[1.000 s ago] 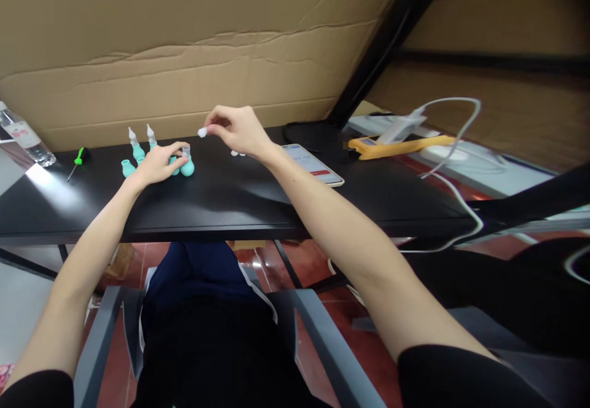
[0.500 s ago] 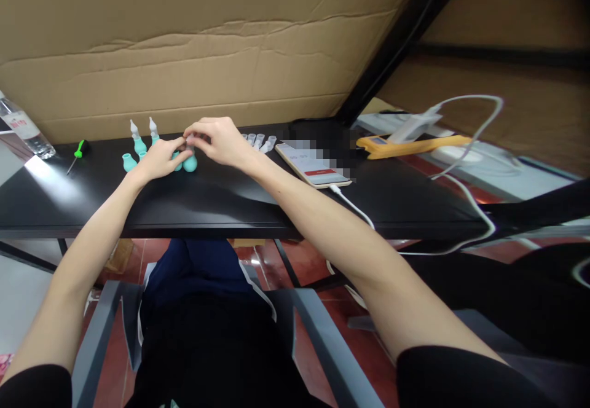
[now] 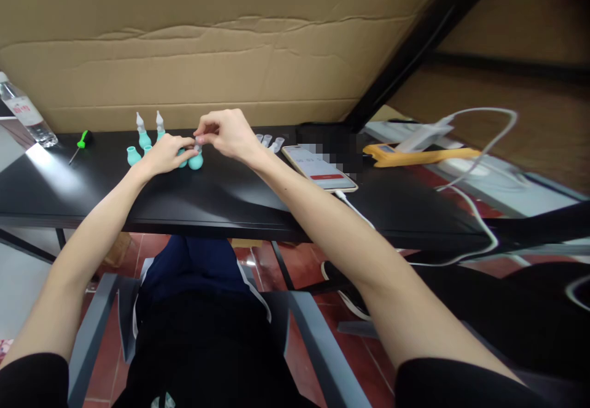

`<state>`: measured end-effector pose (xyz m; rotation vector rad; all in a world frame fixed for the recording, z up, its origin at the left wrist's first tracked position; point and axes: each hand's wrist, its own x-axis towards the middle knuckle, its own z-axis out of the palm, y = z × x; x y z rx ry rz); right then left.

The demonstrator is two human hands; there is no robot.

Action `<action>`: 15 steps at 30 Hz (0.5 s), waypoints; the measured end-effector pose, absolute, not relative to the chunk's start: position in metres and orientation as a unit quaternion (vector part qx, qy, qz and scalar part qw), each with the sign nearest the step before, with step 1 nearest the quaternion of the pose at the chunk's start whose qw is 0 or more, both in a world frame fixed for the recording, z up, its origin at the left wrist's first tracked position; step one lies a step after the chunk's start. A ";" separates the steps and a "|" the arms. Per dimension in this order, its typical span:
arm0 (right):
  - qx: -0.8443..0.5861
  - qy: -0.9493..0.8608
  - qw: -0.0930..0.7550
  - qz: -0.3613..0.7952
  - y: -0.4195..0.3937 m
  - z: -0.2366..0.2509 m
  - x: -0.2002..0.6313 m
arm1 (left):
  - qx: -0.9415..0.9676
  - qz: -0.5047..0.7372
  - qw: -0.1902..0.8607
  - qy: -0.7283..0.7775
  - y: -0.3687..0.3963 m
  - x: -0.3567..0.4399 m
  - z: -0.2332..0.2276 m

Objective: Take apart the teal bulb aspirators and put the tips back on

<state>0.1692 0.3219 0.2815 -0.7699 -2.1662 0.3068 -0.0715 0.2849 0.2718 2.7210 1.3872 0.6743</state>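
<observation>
Left hand point(image 3: 162, 155) curled around a teal bulb point(image 3: 196, 162) standing on the black table point(image 3: 230, 193), thumb and forefinger on it. Right hand point(image 3: 229, 133) just above, fingertips pinching a small clear tip point(image 3: 198, 146) at the bulb's neck. More teal bulbs point(image 3: 139, 144) behind the left hand, two already capped. Spare clear tips point(image 3: 270, 142) just right of the right hand, phone point(image 3: 321, 168) beyond.
</observation>
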 end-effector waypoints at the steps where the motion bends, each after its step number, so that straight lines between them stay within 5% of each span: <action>1: -0.302 -0.858 0.400 0.116 0.323 0.281 0.170 | 0.870 0.213 0.003 0.444 0.285 -0.071 0.272; 15: -0.315 -0.898 0.302 0.049 0.330 0.298 0.170 | 0.867 0.244 -0.008 0.434 0.287 -0.069 0.262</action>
